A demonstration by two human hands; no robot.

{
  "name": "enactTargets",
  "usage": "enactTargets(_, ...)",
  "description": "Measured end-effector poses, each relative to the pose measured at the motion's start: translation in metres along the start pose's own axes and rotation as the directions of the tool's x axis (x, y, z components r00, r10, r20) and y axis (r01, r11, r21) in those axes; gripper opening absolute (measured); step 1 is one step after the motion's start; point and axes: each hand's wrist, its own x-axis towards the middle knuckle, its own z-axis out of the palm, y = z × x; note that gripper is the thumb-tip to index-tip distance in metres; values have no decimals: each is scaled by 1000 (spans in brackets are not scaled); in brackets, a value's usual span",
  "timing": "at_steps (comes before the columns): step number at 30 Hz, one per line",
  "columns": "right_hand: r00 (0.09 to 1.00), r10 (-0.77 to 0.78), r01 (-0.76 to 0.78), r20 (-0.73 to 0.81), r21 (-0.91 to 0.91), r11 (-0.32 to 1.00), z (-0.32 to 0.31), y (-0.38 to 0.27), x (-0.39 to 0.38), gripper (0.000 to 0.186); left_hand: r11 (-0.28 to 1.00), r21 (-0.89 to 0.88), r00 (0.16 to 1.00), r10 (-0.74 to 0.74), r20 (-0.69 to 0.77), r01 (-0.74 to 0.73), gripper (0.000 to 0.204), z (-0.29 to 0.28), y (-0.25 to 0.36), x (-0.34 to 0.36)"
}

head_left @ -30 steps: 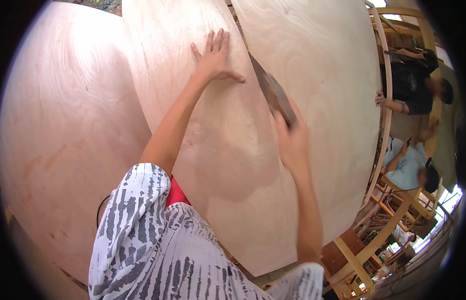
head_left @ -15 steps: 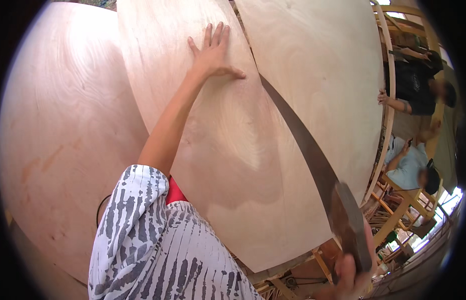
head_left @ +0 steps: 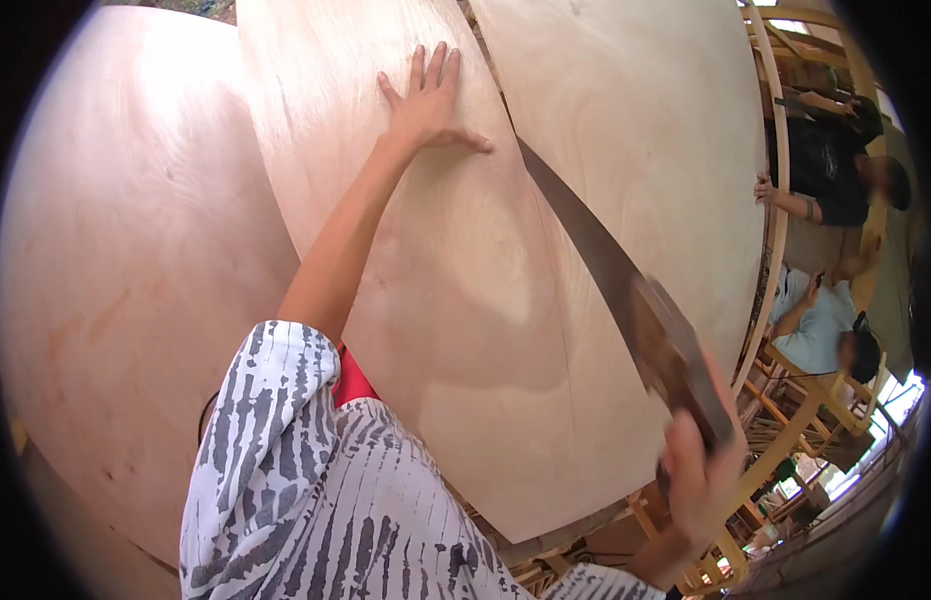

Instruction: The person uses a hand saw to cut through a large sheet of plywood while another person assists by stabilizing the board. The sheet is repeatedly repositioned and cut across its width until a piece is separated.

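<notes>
My left hand lies flat on a pale plywood sheet, its fingers spread and its thumb pointing right. At the lower right, my right hand is wrapped round the wooden handle of a handsaw. The long dark blade runs up and left from the handle. Its far end meets a cut that separates the sheet under my left hand from the plywood to the right. A thin line runs down the sheet, left of the blade. The blade's tip is hidden at the cut.
Another plywood sheet lies on the left. Beyond the right edge, a person in a dark shirt has a hand on the wood, and a person in a light blue shirt is beside them. Wooden frames stand at the lower right.
My right hand has pushed the saw up and left, away from my body, so the handle now lies over the plywood's lower right part. My left hand has stayed in place.
</notes>
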Motion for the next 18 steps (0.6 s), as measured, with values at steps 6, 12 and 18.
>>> enactTargets(6,978,-207,206,10,61,977,35,20,37,54,1000,-5,1000,3,5,-3,161,9,2,2)
enactTargets(12,915,-391,381,-101,-104,919,154,38,215,54,998,-60,998,31,48,-28,162,20,26,4)
enactTargets(18,999,-38,35,37,73,997,36,17,43,55,998,46,999,-32,32,30,161,10,-5,-4)
